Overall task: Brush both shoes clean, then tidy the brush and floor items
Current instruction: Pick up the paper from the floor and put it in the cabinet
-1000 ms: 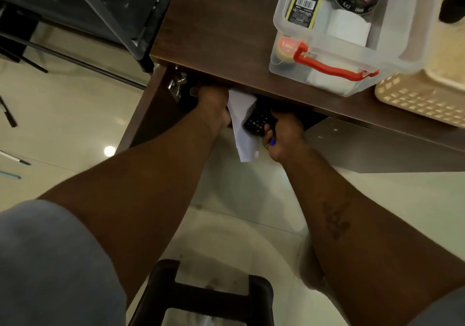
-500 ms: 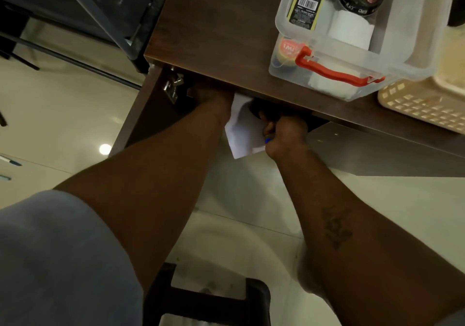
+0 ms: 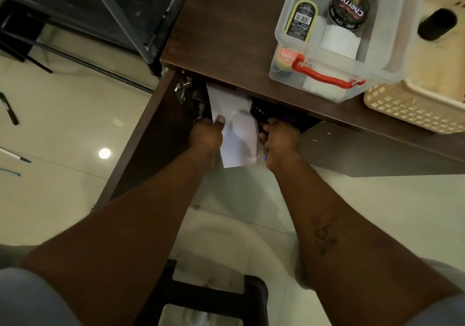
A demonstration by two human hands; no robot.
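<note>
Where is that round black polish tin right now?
Upper right of the head view: the polish tin sits inside the clear plastic box on the brown table, beside a yellow-rimmed container.

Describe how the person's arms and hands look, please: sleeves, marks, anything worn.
Both forearms are bare below short grey-blue sleeves, the left sleeve and the right sleeve. A dark tattoo marks the right forearm. The left hand and the right hand show no gloves, and no watch or band is seen at either wrist.
</note>
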